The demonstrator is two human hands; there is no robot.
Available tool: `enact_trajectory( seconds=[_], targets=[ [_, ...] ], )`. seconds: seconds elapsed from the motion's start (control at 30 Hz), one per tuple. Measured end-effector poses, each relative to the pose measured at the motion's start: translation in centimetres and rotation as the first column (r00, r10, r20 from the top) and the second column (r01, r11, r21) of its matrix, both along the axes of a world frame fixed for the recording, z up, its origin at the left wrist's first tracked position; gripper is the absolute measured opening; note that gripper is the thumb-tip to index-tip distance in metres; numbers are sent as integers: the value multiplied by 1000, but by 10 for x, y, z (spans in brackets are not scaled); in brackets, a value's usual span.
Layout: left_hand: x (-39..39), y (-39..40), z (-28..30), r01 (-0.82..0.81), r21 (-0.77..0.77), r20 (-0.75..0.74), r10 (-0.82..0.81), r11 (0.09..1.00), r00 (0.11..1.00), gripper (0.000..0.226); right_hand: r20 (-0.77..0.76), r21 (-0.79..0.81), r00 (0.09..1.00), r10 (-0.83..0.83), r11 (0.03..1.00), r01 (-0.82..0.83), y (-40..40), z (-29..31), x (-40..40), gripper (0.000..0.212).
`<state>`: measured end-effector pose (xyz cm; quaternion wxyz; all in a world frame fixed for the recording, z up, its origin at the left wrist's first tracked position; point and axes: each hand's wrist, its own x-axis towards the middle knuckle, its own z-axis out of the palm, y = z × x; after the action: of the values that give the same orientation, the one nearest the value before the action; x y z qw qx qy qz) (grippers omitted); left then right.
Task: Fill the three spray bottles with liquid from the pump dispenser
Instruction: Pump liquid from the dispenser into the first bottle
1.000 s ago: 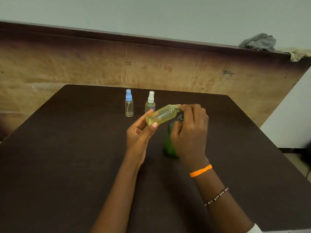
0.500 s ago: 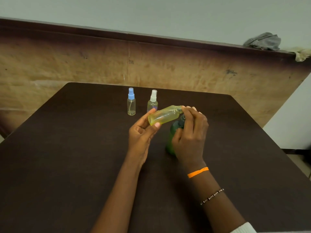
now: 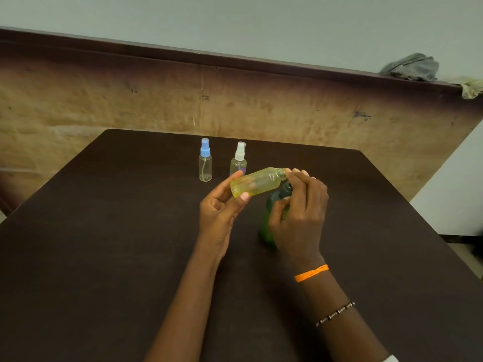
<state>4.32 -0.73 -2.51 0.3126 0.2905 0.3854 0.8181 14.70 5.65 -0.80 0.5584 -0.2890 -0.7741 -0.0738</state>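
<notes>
clear plastic bottle (image 3: 257, 182), matt dark table (image 3: 104, 244)

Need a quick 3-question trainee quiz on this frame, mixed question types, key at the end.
1. True or false: the uncapped yellow-tinted plastic spray bottle stands upright on the dark brown table.
2. Which hand holds that bottle? A) left hand B) right hand C) neither
3. Fill in: the clear spray bottle furthest left on the table has a ____ cap.

Key
1. False: it is held tilted nearly on its side, neck toward the right hand above the green pump dispenser.
2. A: the left hand pinches its base end; the right hand's fingertips are at its neck.
3. Blue; the clear bottle beside it has a white cap.
</notes>
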Motion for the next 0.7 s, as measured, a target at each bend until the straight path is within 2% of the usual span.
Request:
enact_trajectory(
  seconds=[0.27, 0.5, 0.7],
  targets=[
    [1, 2, 2, 21, 13, 39, -22, 1000, 999, 41, 50, -51, 997, 64, 997, -61, -1, 25, 7, 31],
    [-2, 3, 1, 16, 36, 73, -19, 999, 997, 40, -10, -15, 1000, 9, 1000, -9, 3, 8, -1, 30],
    [1, 4, 2, 25, 32, 82, -28, 999, 996, 39, 16, -30, 998, 60, 998, -59, 6, 32, 4, 20]
  ],
)
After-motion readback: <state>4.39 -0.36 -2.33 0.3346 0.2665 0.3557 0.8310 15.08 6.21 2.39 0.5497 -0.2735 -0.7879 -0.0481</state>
